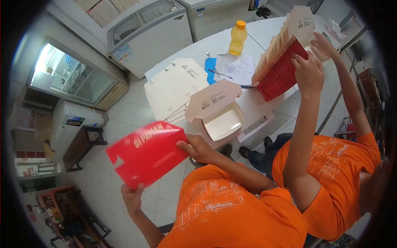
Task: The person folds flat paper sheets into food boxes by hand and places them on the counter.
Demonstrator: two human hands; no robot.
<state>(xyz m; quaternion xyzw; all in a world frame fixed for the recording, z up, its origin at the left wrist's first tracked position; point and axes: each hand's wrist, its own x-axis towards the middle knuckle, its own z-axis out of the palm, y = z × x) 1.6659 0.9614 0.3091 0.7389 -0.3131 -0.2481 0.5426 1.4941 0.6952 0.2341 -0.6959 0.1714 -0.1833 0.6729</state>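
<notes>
A red printed carton sheet (147, 151) is held up in front of my orange shirt. My left hand (133, 197) grips its lower edge, and my right hand (196, 148) pinches its right edge. Beyond it, on the table's near edge, stands an open carton box (223, 122) with a white inside and its lid raised. Flat pale carton sheets (175, 84) lie stacked to the left of that box.
A co-worker in an orange shirt (331, 165) stands at the right, one hand on a row of red and cream cartons (281, 70). The white table (194, 51) also holds a yellow bottle (237, 39), papers (235, 68) and a pen. Freezers stand behind.
</notes>
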